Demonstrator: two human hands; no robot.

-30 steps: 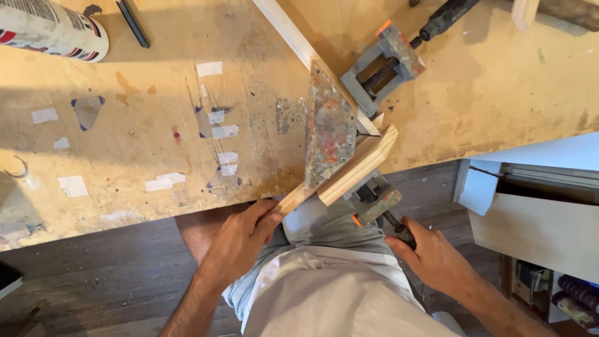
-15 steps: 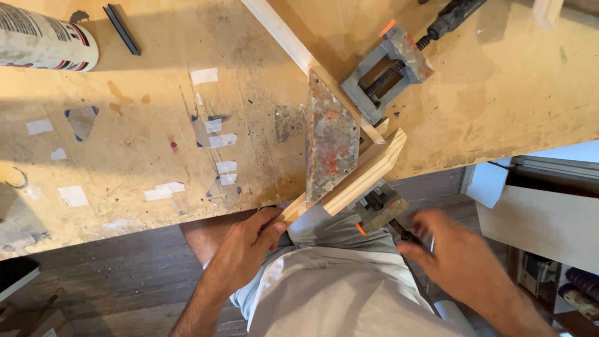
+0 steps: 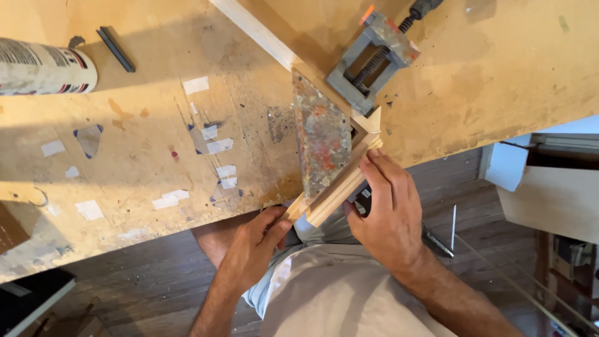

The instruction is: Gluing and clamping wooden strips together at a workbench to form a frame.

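Observation:
A short strip of pale wooden moulding [image 3: 337, 184] lies slanted over the front edge of the workbench [image 3: 143, 156]. It meets a long white moulding strip [image 3: 256, 28] at a corner held in a grey corner clamp [image 3: 368, 62] with orange tips. A paint-spattered metal plate [image 3: 319, 140] lies under the joint. My left hand [image 3: 256, 240] grips the strip's near end below the bench edge. My right hand [image 3: 387, 209] rests flat against the strip's outer side, fingertips near the corner, covering a dark clamp part beneath.
A caulk tube [image 3: 43, 67] lies at the far left of the bench, a black stick [image 3: 115, 48] beside it. Bits of white tape [image 3: 218, 146] dot the stained top. White boxes and boards [image 3: 549, 187] stand on the wooden floor to the right.
My right hand left the clamp handle under the bench edge and rose onto the outer side of the short strip. My left hand kept its hold on the near end.

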